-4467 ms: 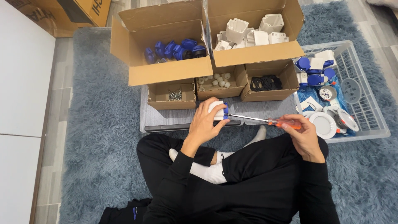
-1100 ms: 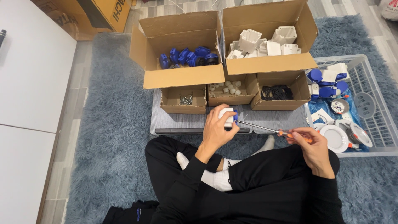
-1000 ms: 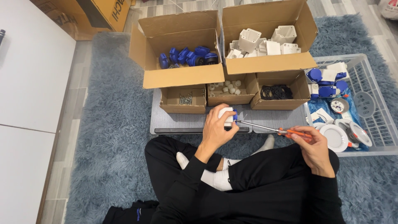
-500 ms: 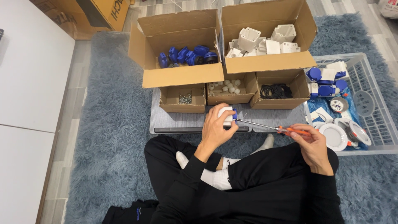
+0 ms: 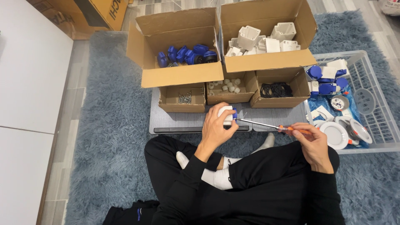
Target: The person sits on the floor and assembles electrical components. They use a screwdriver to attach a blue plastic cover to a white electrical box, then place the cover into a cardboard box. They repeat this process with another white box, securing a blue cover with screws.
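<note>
Containers: the large carton (image 5: 179, 46) at upper centre holds blue plastic parts (image 5: 187, 55); the carton to its right (image 5: 266, 37) holds white square housings (image 5: 262, 39). Below them stand three small boxes: the left one (image 5: 182, 100) holds what appear to be screws, the middle one (image 5: 227, 89) small white caps, the right one (image 5: 277, 89) black rings. The wire basket (image 5: 375, 121) at right holds assembled blue-and-white units and round white discs.

Hands: the left hand (image 5: 216, 129), at frame centre, is closed around a small white-and-blue part (image 5: 227, 114) above the grey board (image 5: 196, 121). The right hand (image 5: 312, 141) is closed on the orange handle of a screwdriver (image 5: 271, 126); its tip meets the part.

The crossed legs in black occupy the lower frame on the blue-grey rug (image 5: 108, 137).
</note>
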